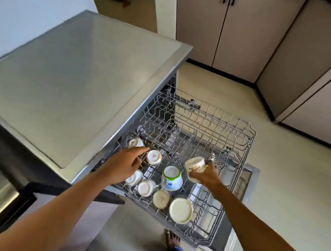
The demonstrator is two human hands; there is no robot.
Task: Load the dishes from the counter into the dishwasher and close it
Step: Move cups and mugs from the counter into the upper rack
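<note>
A: Where are we carrying the cream cup (195, 164)?
B: Our right hand (206, 175) is gripping it, tilted, above the upper rack (249, 137), just beyond the green-rimmed mug (172, 178).
A: And our left hand (125, 163)?
B: It is hovering with fingers straight over the upturned cups (154, 157) on the rack's left, holding nothing.
A: Then we are judging the rack's bare stretch ahead of the cup as nearest our right hand.
</note>
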